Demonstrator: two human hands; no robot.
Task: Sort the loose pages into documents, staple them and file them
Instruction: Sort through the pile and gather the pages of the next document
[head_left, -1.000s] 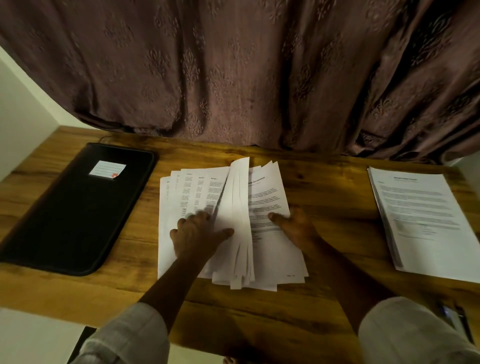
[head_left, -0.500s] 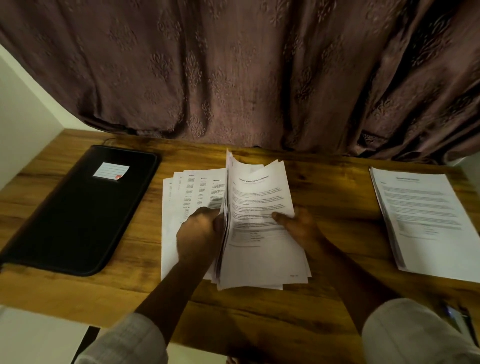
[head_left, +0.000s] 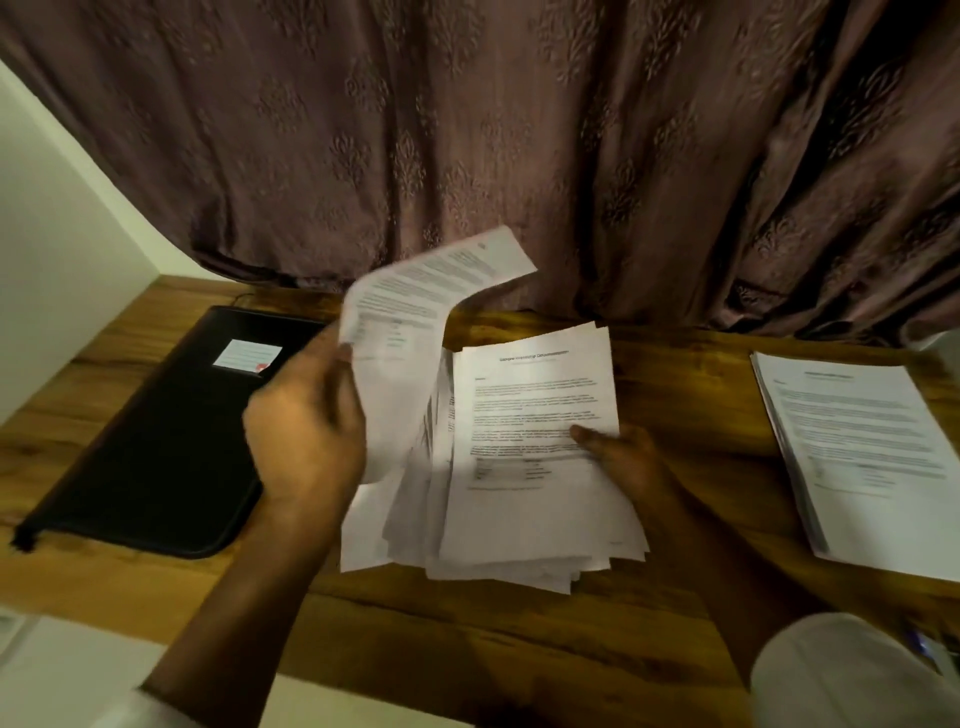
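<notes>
A fanned pile of loose printed pages (head_left: 524, 467) lies in the middle of the wooden table (head_left: 675, 384). My left hand (head_left: 306, 431) grips a bent sheet (head_left: 410, 322) and holds it lifted above the pile's left side, its top curling toward the curtain. My right hand (head_left: 618, 452) rests on the top page of the pile at its right edge, fingers laid flat. A second neat stack of pages (head_left: 857, 457) sits at the table's right end. A black zipped folder (head_left: 156, 441) with a white label lies on the left.
A brown patterned curtain (head_left: 519, 156) hangs right behind the table's far edge. A white wall (head_left: 57, 260) closes the left side. A pen-like item (head_left: 930, 649) lies near the front right edge, partly hidden by my sleeve.
My left hand has lifted a sheet off the pile and swung it up and to the left. The right hand stays pressed on the pile's top page.
</notes>
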